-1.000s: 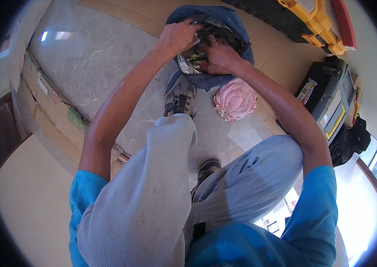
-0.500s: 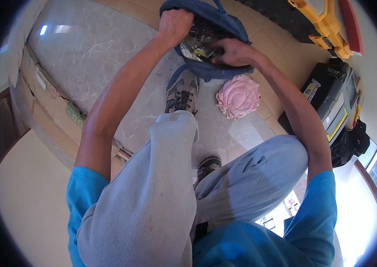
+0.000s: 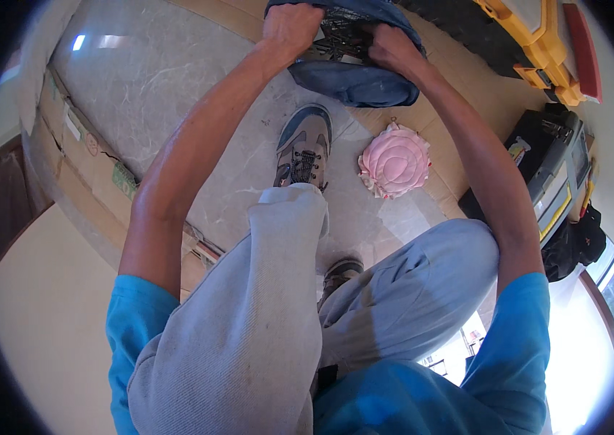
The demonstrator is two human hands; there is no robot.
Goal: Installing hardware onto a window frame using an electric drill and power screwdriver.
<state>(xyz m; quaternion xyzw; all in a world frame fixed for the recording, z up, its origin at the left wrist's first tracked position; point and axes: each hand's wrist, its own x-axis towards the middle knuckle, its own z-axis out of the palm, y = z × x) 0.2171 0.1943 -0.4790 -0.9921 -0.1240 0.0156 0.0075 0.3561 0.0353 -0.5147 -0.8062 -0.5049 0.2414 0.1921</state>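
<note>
At the top of the view a dark blue cloth bag point(image 3: 354, 83) sits with its mouth open toward me. My left hand point(image 3: 292, 27) is closed on the bag's left rim. My right hand point(image 3: 396, 51) is inside the mouth at the right side, its fingers curled; what they hold, if anything, is hidden. Between the hands, dark metal pieces point(image 3: 343, 47) lie in the bag, too small and shaded to name. Black lining shows above them.
A round pink frilled cushion point(image 3: 394, 161) lies on the floor near my shoe point(image 3: 303, 148). Cardboard point(image 3: 446, 130) covers the floor beneath the bag. To the right stand an opened black and grey toolbox point(image 3: 560, 163) and a black case with yellow latches point(image 3: 539, 43).
The bag has shifted away from me and tilted, its near side now clear of my shoe. My right hand has moved farther up and right; the yellow and silvery items beside it no longer show.
</note>
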